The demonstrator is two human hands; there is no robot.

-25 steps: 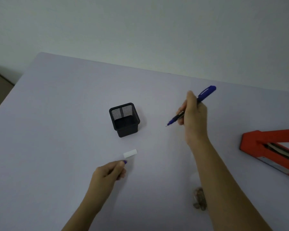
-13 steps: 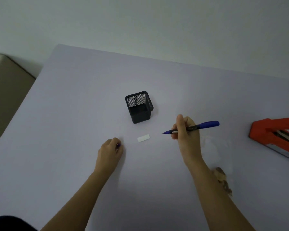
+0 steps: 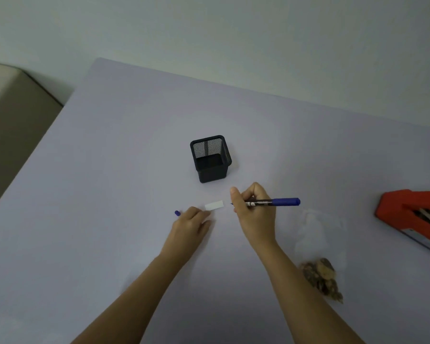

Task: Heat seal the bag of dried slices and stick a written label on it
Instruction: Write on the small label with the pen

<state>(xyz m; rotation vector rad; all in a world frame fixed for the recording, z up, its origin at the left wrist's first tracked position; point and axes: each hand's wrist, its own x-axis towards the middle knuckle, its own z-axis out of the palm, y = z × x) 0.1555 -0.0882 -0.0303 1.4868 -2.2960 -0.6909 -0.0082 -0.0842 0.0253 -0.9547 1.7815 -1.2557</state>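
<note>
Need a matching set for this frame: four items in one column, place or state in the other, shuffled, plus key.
1 pen
2 pen cap
3 label
4 heat sealer

A red, at the frame's right edge
B lying just left of the left hand
C gripped in the right hand
D white, touched by the left hand

Pairs: 1-C, 2-B, 3-D, 4-A

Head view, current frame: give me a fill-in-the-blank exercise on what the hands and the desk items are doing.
The right hand grips a pen coloured ____. The left hand touches the white label, and the pen cap lies to that hand's ____. The black mesh holder is ____.
Missing words: blue; left; empty.
</note>
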